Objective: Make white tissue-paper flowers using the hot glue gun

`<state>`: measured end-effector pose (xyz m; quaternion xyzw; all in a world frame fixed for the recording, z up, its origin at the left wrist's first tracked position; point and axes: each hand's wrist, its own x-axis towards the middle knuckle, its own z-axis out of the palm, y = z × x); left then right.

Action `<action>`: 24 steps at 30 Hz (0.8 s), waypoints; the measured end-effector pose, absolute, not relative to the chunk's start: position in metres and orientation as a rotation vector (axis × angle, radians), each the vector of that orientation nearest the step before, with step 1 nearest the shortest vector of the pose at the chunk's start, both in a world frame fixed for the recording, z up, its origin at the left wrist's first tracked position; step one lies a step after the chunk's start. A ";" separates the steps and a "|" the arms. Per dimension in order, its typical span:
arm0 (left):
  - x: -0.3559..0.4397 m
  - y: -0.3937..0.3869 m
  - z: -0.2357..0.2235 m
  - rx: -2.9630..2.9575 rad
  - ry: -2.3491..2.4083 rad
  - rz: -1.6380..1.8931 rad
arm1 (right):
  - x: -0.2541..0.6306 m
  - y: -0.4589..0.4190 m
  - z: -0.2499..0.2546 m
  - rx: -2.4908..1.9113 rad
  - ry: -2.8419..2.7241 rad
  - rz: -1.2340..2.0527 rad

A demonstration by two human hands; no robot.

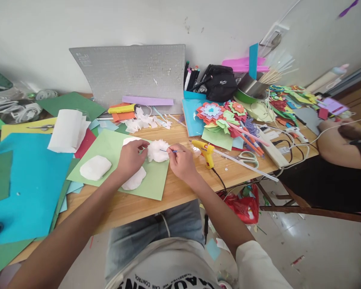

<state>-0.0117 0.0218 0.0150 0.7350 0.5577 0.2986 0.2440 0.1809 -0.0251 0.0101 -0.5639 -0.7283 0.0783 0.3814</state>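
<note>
**White puff steadied between two hands over a green sheet**

From my remote seat, the nearest action is at the table's front edge. My right hand [182, 162] is closed in a fine pinch on a thin blue stick [179, 151], its tip against the fluffy white puff [157, 151]; that grip probably gives fine control. My left hand [132, 158] is half curled, fingertips at the puff's left edge, likely to steady it; I cannot tell whether they pinch it.

The puff sits at the right side of a light green sheet [152, 186], which perhaps serves as a work surface. Two flatter white pieces lie there too: one [95, 167] to the left, another [134, 179] partly hidden by my left hand.

Just right of the sheet, a yellow glue gun [207, 151] seems parked within easy reach, scissors [248, 159] beyond it. Farther back, layered paper flowers [212, 112] lie grouped, presumably out of the way. A grey cutting mat [132, 68] leans against the wall, perhaps to save table space.
</note>
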 end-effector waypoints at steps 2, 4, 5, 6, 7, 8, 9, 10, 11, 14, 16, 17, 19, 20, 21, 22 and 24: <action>-0.017 0.018 0.011 2.091 1.533 0.789 | 0.180 -0.022 0.018 -1.494 -1.911 0.215; -0.020 0.014 0.008 2.144 1.532 0.787 | 0.178 -0.017 0.028 -1.544 -1.983 0.232; -0.021 0.013 0.007 2.162 1.526 0.786 | 0.177 -0.014 0.033 -1.563 -2.026 0.237; -0.021 0.011 0.006 2.179 1.512 0.781 | 0.175 -0.011 0.039 -1.581 -2.071 0.238; -0.021 0.010 0.005 2.200 1.492 0.774 | 0.174 -0.008 0.045 -1.598 -2.114 0.238; -0.021 0.010 0.004 2.226 1.466 0.766 | 0.172 -0.004 0.050 -1.615 -2.152 0.236; -0.020 0.009 0.003 2.257 1.443 0.756 | 0.170 -0.001 0.055 -1.631 -2.185 0.235; -0.019 0.009 0.002 2.290 1.426 0.741 | 0.168 0.001 0.059 -1.649 -2.213 0.234; -0.018 0.008 0.000 2.323 1.422 0.722 | 0.167 0.004 0.062 -1.665 -2.238 0.233; -0.015 0.008 -0.003 2.398 1.448 0.667 | 0.162 0.009 0.068 -1.707 -2.310 0.213; -0.015 0.007 -0.005 2.420 1.456 0.647 | 0.159 0.014 0.069 -1.728 -2.344 0.190; -0.014 0.007 -0.005 2.426 1.456 0.642 | 0.158 0.016 0.070 -1.733 -2.358 0.184; -0.015 0.006 -0.005 2.434 1.455 0.635 | 0.156 0.022 0.070 -1.738 -2.372 0.185; -0.015 0.006 -0.004 2.435 1.457 0.634 | 0.155 0.026 0.070 -1.736 -2.373 0.189; -0.015 0.006 -0.004 2.435 1.458 0.635 | 0.155 0.029 0.069 -1.732 -2.372 0.191; -0.015 0.006 -0.004 2.436 1.457 0.635 | 0.155 0.032 0.069 -1.727 -2.365 0.191; -0.015 0.006 -0.002 2.439 1.454 0.630 | 0.155 0.035 0.066 -1.715 -2.337 0.192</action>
